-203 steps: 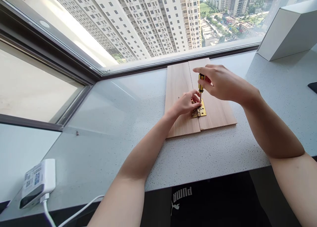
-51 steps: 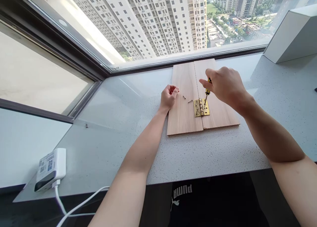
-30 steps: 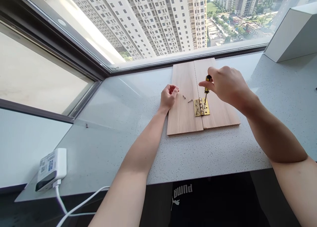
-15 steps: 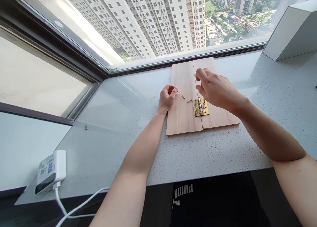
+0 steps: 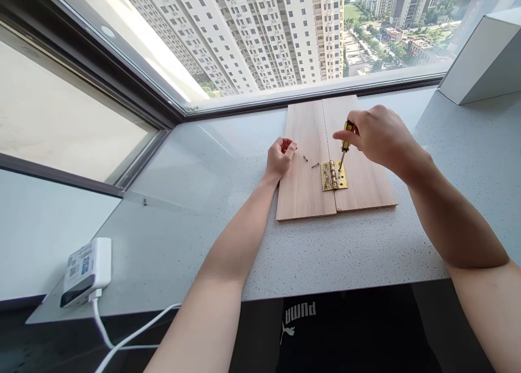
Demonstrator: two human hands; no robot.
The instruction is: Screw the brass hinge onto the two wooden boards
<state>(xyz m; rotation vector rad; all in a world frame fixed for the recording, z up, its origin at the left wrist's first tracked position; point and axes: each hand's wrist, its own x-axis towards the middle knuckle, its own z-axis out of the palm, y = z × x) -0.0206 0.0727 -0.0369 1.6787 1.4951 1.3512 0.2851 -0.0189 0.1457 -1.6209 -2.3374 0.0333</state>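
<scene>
My right hand (image 5: 376,137) grips a small screwdriver (image 5: 347,136) with a yellow and black handle. The tool leans, its tip down at a screw in the right leaf of the brass hinge (image 5: 326,176). That hinge lies across the seam between the left wooden board (image 5: 303,194) and the right wooden board (image 5: 362,188). My left hand (image 5: 280,157) rests at the left board's edge with its fingers curled closed; what they hold, if anything, is hidden. Two loose screws lie on the left board: one screw (image 5: 305,158) near my left fingers, another screw (image 5: 315,165) beside the hinge.
On the speckled counter (image 5: 195,215) another screw (image 5: 145,202) sits far left. A white charger-like box (image 5: 100,261) with a white cable (image 5: 136,335) is at the lower left. A white box (image 5: 480,63) stands at the back right, by the window (image 5: 260,52).
My right hand has shifted right and tilted over, so the screwdriver handle now shows. The view has moved slightly; my left hand and the boards look the same.
</scene>
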